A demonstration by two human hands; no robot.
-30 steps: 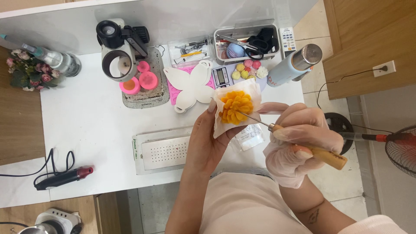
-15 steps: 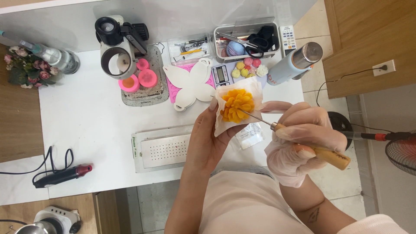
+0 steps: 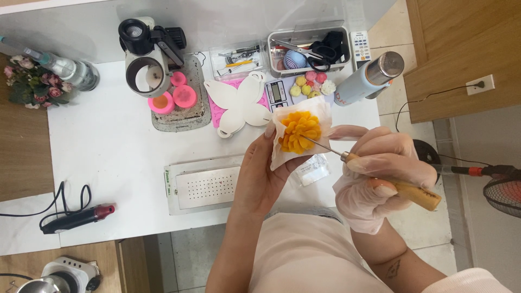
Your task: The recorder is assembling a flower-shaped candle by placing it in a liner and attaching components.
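My left hand [image 3: 260, 173] is bare and cups a white paper wrap [image 3: 282, 154] that holds an orange petalled flower shape [image 3: 298, 132]. In a thin clear glove, my right hand [image 3: 374, 176] grips a wooden-handled needle tool [image 3: 410, 191]. The tool's metal tip rests against the flower's right side. Both hands hover over the front part of the white table [image 3: 108, 146].
A perforated metal tray [image 3: 203, 187] lies just left of my left hand. Behind are a white butterfly-shaped palette [image 3: 239, 106], a small scale [image 3: 277, 92], coloured balls [image 3: 312, 84], a tool box [image 3: 309, 51], a bottle [image 3: 369, 78], a magnifier lamp [image 3: 144, 59], pink cups [image 3: 173, 97] and a heat tool [image 3: 76, 218].
Both hands stay together on the flower; the needle tip has shifted only slightly against the petals.
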